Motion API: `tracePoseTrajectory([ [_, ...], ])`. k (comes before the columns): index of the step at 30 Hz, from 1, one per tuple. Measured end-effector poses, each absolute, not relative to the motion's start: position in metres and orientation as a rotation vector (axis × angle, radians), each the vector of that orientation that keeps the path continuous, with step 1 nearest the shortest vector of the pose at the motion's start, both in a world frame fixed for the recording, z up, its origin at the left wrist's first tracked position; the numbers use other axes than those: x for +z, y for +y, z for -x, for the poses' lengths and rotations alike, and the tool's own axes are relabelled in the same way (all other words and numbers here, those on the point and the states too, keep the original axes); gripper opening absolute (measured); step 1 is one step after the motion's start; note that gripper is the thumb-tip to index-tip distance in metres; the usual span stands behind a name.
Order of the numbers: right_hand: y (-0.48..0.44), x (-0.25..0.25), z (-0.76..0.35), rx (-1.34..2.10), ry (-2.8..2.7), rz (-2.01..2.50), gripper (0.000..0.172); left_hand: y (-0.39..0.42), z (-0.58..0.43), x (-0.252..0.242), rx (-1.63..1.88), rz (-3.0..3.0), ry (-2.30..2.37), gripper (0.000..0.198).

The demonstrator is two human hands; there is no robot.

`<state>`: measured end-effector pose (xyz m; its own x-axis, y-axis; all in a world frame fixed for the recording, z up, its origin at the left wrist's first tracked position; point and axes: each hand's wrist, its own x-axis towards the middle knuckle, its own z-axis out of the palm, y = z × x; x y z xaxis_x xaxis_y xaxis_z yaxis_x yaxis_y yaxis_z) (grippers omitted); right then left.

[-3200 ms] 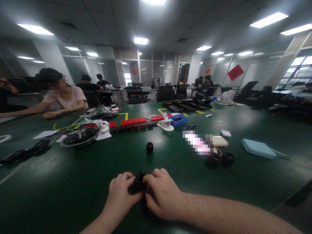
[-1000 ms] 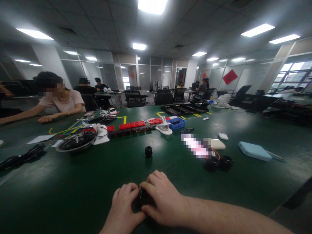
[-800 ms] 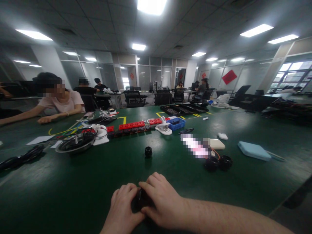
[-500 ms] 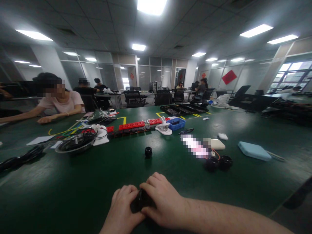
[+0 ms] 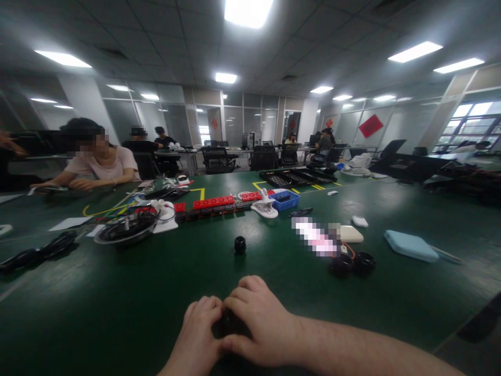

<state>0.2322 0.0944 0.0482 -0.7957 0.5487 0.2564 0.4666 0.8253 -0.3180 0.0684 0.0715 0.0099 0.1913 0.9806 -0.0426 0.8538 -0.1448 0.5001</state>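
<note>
At the near edge of the view my left hand point(image 5: 199, 329) and my right hand point(image 5: 256, 321) are closed around a dark black part point(image 5: 231, 322). Most of that part is hidden by the fingers, so its kind cannot be made out. The thumbs and fingertips of both hands meet at it from either side, low over the green table point(image 5: 156, 292). Straight ahead of the hands, a small black round part with a ridged, threaded-looking side point(image 5: 240, 245) stands upright on the table, apart from them.
To the right lie two black round parts with wires point(image 5: 354, 263), a light blue case point(image 5: 410, 245) and a white case point(image 5: 359, 221). Farther back are a blue bin point(image 5: 285, 199), a white clamp point(image 5: 265, 204) and red blocks point(image 5: 213, 202). A metal bowl point(image 5: 125, 235) holds cables at left; a person point(image 5: 104, 162) sits beyond.
The right hand has turned slightly over the black part and now covers more of it. The whole view has shifted a little. At left, the seated person's arm has drawn in.
</note>
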Motion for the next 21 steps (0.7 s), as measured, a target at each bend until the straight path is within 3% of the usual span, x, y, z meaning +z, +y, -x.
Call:
tracePoseTrajectory([
  [7, 0.092, 0.042, -0.228, 0.253, -2.719, 0.596, 0.033, 0.074, -0.072, 0.008, 0.411, -2.068, 1.742, 0.006],
  [21, 0.087, 0.034, -0.228, 0.259, -2.739, 0.498, 0.03, 0.075, -0.067, 0.004, 0.455, -2.056, 1.789, 0.024],
])
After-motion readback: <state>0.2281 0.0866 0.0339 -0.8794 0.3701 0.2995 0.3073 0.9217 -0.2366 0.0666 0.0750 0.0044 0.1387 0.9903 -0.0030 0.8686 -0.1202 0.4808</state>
